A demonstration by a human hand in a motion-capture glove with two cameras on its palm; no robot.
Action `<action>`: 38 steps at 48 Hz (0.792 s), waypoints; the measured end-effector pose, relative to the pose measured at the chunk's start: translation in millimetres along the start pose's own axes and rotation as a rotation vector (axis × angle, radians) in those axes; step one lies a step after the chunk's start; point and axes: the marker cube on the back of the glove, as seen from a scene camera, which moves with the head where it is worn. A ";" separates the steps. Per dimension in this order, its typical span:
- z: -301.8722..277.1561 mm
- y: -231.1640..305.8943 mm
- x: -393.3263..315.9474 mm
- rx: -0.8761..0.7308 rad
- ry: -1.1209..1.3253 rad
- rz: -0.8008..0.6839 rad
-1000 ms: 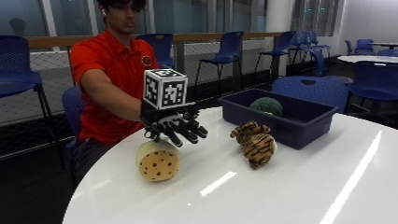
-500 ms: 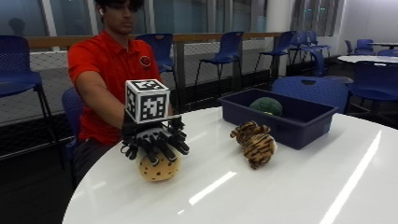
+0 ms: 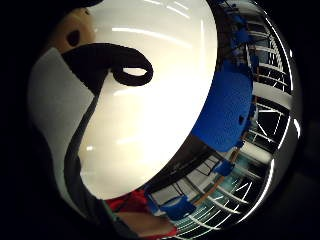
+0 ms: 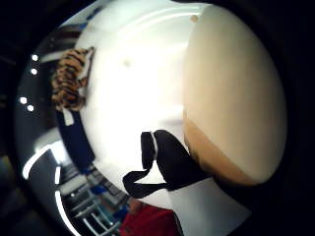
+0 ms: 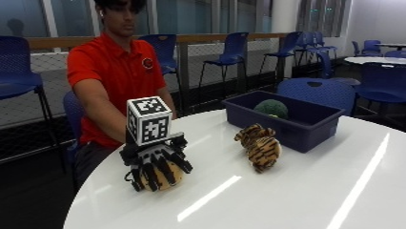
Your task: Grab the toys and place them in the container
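We see a person in a red shirt seated at a round white surface [image 5: 304, 195], their gloved right hand [image 5: 155, 162] lowered over a tan cookie-shaped plush toy [image 5: 166, 177] that lies near the surface's edge on their side. The black fingers [image 5: 179, 162] are spread and bent down over the top and front of the toy, draped on it; we count them as curling round it, though we cannot tell whether the toy is lifted at all, since it appears to rest on the surface. In the thumb-side palm view the tan toy [image 4: 231, 93] fills much of the picture, close against the palm, and in the little-finger-side view only a tan patch with a dark spot [image 3: 75, 32] shows beside the white surface [image 3: 150, 100].

A striped tiger plush toy [image 5: 258, 145] lies on the surface well apart from the hand, just beside the dark blue container [image 5: 285, 121]; the thumb-side palm view shows the tiger [image 4: 71, 78] next to the container's wall [image 4: 76, 140] too. The container stands toward the far side of the surface, and a green round plush toy [image 5: 271, 109] sits inside it.

Blue chairs [image 5: 228, 52] stand behind the person along a railing with windows.
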 end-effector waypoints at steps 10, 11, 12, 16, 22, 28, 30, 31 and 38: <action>1.9 0.3 -1.1 -0.043 0.023 0.013; 1.6 0.1 -1.5 -0.051 0.022 0.017; 1.1 -0.2 -1.8 -0.058 0.022 0.020; -1.1 -1.6 -2.8 -0.075 0.025 0.027; -1.0 -0.9 -4.7 -0.062 0.013 0.039; -0.1 0.4 -9.6 0.002 0.003 0.049; 0.4 1.4 -11.6 0.030 0.002 0.045; 0.6 1.9 -12.5 0.042 0.001 0.042; -1.1 3.9 -18.4 0.114 0.019 0.018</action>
